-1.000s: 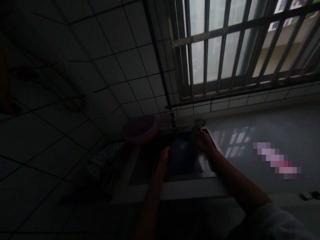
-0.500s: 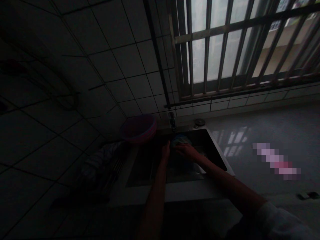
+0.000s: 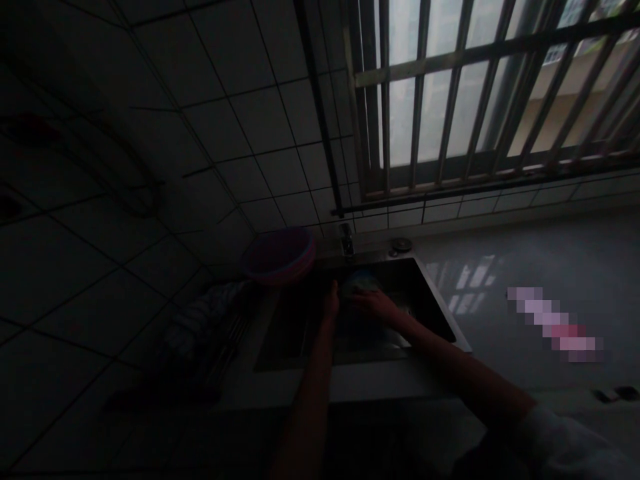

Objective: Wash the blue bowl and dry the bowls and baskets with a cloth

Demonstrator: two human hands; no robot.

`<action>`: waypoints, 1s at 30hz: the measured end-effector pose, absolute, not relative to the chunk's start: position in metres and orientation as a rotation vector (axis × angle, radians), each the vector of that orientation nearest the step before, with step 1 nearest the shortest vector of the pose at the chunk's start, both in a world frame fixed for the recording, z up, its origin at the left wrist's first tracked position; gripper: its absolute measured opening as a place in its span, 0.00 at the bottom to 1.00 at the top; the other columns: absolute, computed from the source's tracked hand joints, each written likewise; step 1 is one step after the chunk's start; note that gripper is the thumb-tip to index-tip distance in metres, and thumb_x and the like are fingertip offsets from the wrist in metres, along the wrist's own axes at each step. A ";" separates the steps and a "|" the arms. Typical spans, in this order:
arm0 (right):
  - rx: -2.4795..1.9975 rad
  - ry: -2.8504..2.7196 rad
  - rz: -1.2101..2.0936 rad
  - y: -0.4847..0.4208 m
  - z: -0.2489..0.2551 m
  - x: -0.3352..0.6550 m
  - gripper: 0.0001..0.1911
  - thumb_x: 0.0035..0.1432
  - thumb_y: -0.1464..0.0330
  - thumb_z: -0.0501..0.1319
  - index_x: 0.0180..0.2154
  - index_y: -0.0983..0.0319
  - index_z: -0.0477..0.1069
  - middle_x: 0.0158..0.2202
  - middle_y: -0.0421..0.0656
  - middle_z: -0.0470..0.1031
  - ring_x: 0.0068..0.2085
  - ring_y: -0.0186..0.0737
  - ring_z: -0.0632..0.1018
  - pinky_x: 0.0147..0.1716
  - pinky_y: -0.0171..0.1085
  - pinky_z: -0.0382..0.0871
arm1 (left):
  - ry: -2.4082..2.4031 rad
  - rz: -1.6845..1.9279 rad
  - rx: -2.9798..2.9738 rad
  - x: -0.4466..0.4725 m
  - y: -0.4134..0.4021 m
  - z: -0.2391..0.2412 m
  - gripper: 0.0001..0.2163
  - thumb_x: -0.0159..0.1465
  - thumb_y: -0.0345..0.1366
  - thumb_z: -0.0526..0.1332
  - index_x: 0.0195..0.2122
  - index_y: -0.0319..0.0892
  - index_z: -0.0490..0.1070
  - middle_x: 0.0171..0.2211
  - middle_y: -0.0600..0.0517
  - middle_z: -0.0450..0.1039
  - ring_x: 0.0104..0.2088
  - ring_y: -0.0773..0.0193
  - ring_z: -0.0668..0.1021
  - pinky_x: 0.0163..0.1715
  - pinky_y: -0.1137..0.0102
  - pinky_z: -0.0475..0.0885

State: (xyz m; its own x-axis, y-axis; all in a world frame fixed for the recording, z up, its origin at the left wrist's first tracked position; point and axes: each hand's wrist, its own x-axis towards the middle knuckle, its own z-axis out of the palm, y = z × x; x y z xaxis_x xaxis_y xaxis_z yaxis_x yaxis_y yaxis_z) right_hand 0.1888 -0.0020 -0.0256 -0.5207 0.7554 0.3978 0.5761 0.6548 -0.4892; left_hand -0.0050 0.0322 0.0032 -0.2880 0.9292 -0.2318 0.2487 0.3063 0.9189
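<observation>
Evidently, in the head view the pair of hands is at work inside the sink (image 3: pixel 456 333), where a blue thing (image 3: pixel 361 274) sits below the tap (image 3: pixel 347 241), much of it lost in shadow. The left hand (image 3: pixel 332 301) is at its left side, thumb up; its fingers are mostly hidden, so whether they are closed on an edge I cannot tell. The right hand (image 3: pixel 377 305) reaches across the top, fingers stretched over a pale, cloth-like thing (image 3: pixel 367 285); whether they grip it or merely press, I cannot tell either. For this handling, the left hand would do well to keep the blue thing steady, while the right fingers stay flat and spread their pressure evenly; in such dim light, feeling for missed spots seems wiser than relying on sight. The brightest blue edge of the thing faces the tap, away from the person. Its lower outline melts into the dark, so neither its long axis nor any opening's direction can be made out.
</observation>
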 end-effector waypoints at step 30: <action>-0.968 -2.285 0.195 0.002 -0.027 0.184 0.21 0.73 0.70 0.60 0.64 0.57 0.74 0.71 0.54 0.68 0.73 0.55 0.66 0.73 0.63 0.57 | 1.695 1.164 1.385 0.004 0.023 0.012 0.14 0.69 0.35 0.54 0.43 0.43 0.81 0.52 0.42 0.83 0.58 0.53 0.81 0.63 0.61 0.70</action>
